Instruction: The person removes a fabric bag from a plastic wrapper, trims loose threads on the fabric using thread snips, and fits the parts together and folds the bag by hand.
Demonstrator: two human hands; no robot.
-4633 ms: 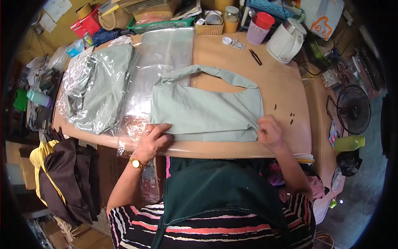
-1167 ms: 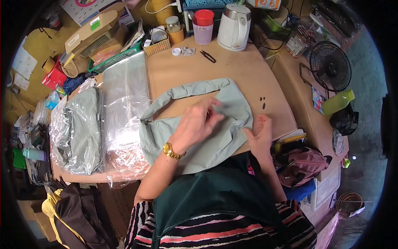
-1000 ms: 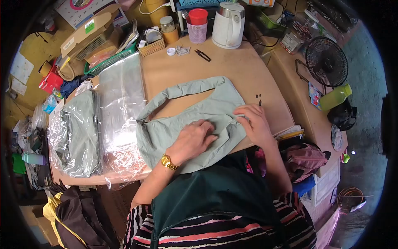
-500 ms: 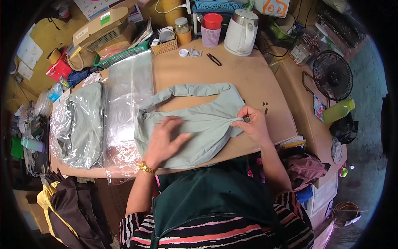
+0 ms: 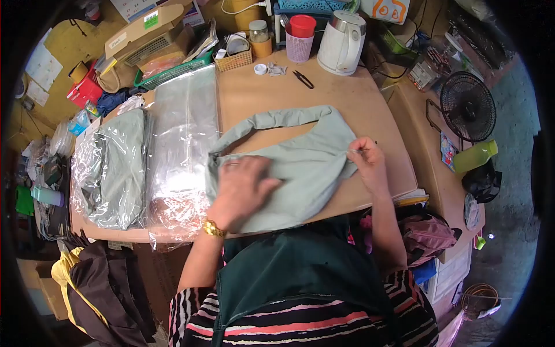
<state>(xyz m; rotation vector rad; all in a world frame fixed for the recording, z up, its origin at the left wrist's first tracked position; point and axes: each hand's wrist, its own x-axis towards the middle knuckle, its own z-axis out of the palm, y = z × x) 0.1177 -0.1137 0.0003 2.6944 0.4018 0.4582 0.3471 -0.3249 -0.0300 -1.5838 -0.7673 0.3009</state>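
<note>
A pale green cloth bag (image 5: 300,173) lies on the tan table, its strap curving along the far side. My left hand (image 5: 241,186), slightly blurred, rests on the bag's left part with its fingers spread. At the bag's right edge, my right hand (image 5: 369,162) pinches the cloth between thumb and fingers. Clear plastic sleeves (image 5: 185,133) lie flat to the left of the bag. Farther left is a stack of green cloth in clear plastic (image 5: 121,168).
Black thread snips (image 5: 303,80) lie near a white lid (image 5: 260,69) at the back. A white kettle (image 5: 342,43), a pink cup (image 5: 299,47) and a green basket (image 5: 173,72) line the far edge. A black fan (image 5: 468,107) stands at right.
The bag has been turned and shifted, and its right part now lies smoother. My left hand has moved from the middle to its left part; my right hand has pulled the edge outward.
</note>
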